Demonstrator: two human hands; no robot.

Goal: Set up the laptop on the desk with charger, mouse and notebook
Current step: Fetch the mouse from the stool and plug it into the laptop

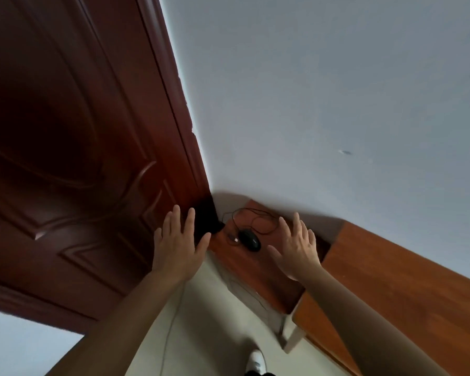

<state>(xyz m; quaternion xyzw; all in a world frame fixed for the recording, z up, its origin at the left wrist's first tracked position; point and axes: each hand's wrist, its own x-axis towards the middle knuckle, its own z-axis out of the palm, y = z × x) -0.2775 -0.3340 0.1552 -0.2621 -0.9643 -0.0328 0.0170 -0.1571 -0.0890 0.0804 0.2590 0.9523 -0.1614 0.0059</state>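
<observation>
Both hands are raised in front of the person with fingers spread wide and nothing held. The left hand (178, 241) is in front of the dark wooden door (65, 145); the right hand (299, 246) hovers just beside the mouse (249, 240).

The mouse, black and corded, lies on the counter (255, 270) near the corner where door and wall (323, 90) meet. Its cable (255, 215) lies in loose loops behind it, running toward the wall. No laptop, charger or notebook is in view.

Risks from this position:

- Cable snag. If the mouse is lifted without gathering the loops, the cable can catch on the counter's back edge or on the dark object (205, 221) at the corner, whose nature cannot be told.
- Drop. The mouse sits close to the counter's left edge; a sideways push would send it to the floor (201, 321).
- Trip. A thin cord (171, 318) runs across the floor near the person's shoe (255, 360).
</observation>
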